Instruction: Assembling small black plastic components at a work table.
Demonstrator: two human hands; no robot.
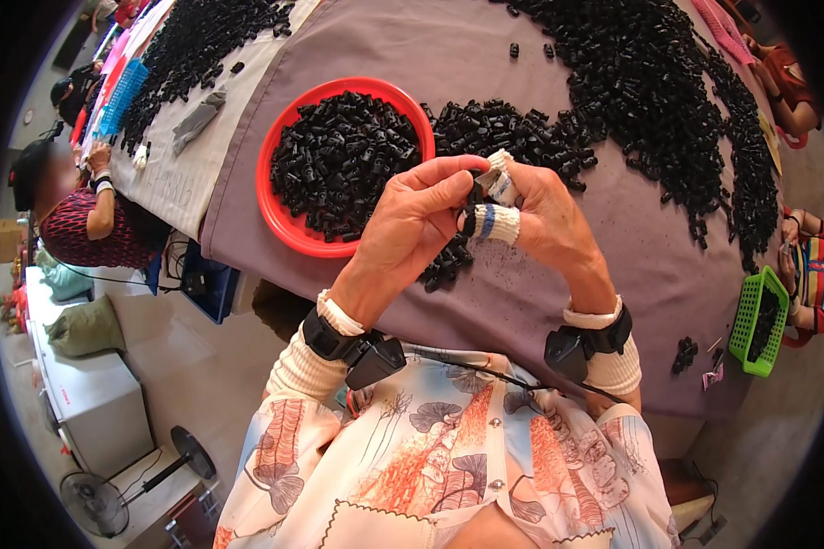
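Note:
My left hand (410, 212) and my right hand (558, 218) meet over the near part of the cloth-covered table. Between their fingertips is a small black plastic part (473, 197), mostly hidden by the fingers. The left thumb and forefinger pinch it. White knitted finger sleeves with blue stripes (498, 222) cover the right thumb and forefinger, which close on the same part from the right. Just beyond my left hand stands a round red basin (267, 174) filled with similar black parts. A loose heap of black parts (522, 137) lies behind my hands.
Larger piles of black parts (632, 82) spread over the far right and far left. A green basket (748, 352) sits at the right edge, and a blue basket (124, 96) at the far left. Other people work around the table. A fan (96, 503) stands lower left.

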